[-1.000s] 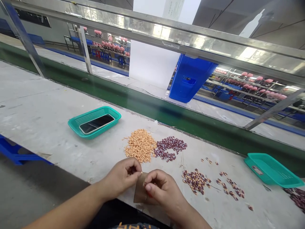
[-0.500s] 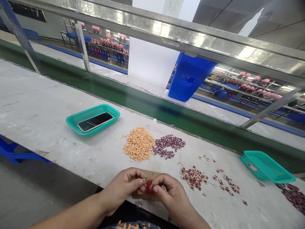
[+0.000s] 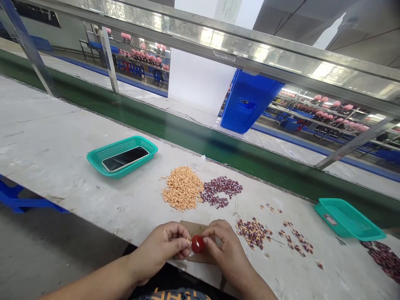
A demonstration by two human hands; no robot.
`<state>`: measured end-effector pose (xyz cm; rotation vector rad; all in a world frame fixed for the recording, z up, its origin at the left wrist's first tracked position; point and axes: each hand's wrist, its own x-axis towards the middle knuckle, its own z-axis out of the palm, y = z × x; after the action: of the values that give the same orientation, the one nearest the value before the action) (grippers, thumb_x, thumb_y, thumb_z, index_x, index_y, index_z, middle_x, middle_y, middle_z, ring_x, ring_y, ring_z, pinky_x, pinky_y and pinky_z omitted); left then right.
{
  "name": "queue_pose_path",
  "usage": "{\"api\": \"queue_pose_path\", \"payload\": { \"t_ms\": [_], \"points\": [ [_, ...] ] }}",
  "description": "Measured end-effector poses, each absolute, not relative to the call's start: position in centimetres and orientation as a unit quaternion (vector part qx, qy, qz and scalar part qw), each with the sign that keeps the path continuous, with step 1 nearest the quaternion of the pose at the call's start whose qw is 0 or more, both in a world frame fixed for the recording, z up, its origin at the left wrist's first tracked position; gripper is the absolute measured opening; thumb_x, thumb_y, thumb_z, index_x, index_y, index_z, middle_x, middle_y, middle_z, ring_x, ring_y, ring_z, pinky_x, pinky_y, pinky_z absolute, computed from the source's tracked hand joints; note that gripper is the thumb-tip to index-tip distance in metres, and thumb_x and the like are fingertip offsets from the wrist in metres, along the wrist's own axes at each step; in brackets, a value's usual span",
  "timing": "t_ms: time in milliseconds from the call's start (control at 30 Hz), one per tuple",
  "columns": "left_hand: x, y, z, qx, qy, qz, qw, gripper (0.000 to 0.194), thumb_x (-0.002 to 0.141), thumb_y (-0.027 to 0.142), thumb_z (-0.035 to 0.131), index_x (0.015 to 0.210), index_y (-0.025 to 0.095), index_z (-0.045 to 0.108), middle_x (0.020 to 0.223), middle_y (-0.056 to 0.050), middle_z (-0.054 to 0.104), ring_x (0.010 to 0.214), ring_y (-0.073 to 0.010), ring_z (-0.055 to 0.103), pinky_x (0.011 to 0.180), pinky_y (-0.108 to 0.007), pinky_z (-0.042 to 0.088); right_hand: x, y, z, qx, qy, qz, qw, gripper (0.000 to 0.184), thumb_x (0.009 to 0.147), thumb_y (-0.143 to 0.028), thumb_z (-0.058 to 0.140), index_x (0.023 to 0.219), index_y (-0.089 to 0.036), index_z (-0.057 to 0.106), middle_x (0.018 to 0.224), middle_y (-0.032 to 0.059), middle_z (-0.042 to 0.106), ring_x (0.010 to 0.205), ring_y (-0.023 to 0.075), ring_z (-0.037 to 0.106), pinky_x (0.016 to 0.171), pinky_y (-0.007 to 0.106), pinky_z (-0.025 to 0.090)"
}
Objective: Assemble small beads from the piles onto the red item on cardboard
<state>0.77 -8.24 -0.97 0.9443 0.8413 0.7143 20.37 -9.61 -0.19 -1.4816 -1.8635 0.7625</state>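
Note:
Between my hands is a small red round piece (image 3: 197,244) with a white spot on top, over a brown cardboard piece (image 3: 200,257). My left hand (image 3: 167,246) is closed in a pinch on a tiny tan piece (image 3: 188,239) at the red piece's left edge. On the other side, my right hand (image 3: 226,248) is closed, its thumb and forefinger at the red piece's right edge. Beyond the hands lie a heap of tan pieces (image 3: 182,189) and a heap of dark purple pieces (image 3: 225,186). To the right is a pile of two-coloured tan-and-purple pieces (image 3: 253,233).
A green basket (image 3: 95,160) at left holds a phone (image 3: 125,159). Another green basket (image 3: 350,218) stands at right, beside a dark red heap (image 3: 383,258). More two-coloured pieces (image 3: 296,241) lie scattered. A metal rail (image 3: 218,41) crosses above, with a blue bin (image 3: 250,102) behind.
My hands have come together around the red round piece, which was mostly hidden under my right hand before. The view has shifted slightly. The heaps look the same.

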Motion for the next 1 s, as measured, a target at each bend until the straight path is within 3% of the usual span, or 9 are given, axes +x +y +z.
{"api": "queue_pose_path", "payload": {
  "t_ms": [333,433,667,1000],
  "points": [
    [1.1,-8.3,-0.6,0.425,0.394,0.335,0.743,0.022,0.068,0.033,0.073,0.071,0.016,0.06,0.06,0.002,0.064,0.058,-0.0122,0.055,0.063,-0.026,0.041,19.3,-9.9,0.4,-0.557,-0.767,0.214,0.235,0.021,0.076,-0.002,0.059,0.072,-0.022,0.067,0.08,0.0031,0.063,0.086,0.0214,0.052,0.08,0.038,0.038],
    [1.2,-8.3,-0.7,0.428,0.396,0.331,0.742,0.022,0.067,0.033,0.074,0.071,0.016,0.06,0.06,0.002,0.065,0.059,-0.0124,0.055,0.062,-0.026,0.042,19.2,-10.0,0.2,-0.542,-0.76,0.239,0.268,0.018,0.074,-0.004,0.062,0.072,-0.021,0.066,0.078,0.0027,0.062,0.085,0.0211,0.053,0.079,0.037,0.039],
    [1.3,-8.3,-1.7,0.449,0.375,0.33,0.741,0.02,0.072,0.033,0.071,0.074,0.016,0.06,0.064,0.001,0.066,0.062,-0.0137,0.058,0.062,-0.026,0.043,18.5,-10.3,-0.3,-0.498,-0.667,0.337,0.44,0.009,0.078,-0.018,0.06,0.07,-0.021,0.063,0.076,0.0015,0.056,0.076,0.0175,0.056,0.071,0.031,0.044],
    [1.4,-8.5,-1.5,0.44,0.373,0.332,0.747,0.023,0.071,0.035,0.072,0.072,0.016,0.058,0.064,0.001,0.065,0.06,-0.0133,0.057,0.061,-0.026,0.042,17.9,-10.3,-0.5,-0.502,-0.65,0.352,0.448,0.008,0.077,-0.019,0.061,0.07,-0.021,0.063,0.077,0.0012,0.056,0.077,0.0171,0.056,0.072,0.031,0.044]
  ]
}}
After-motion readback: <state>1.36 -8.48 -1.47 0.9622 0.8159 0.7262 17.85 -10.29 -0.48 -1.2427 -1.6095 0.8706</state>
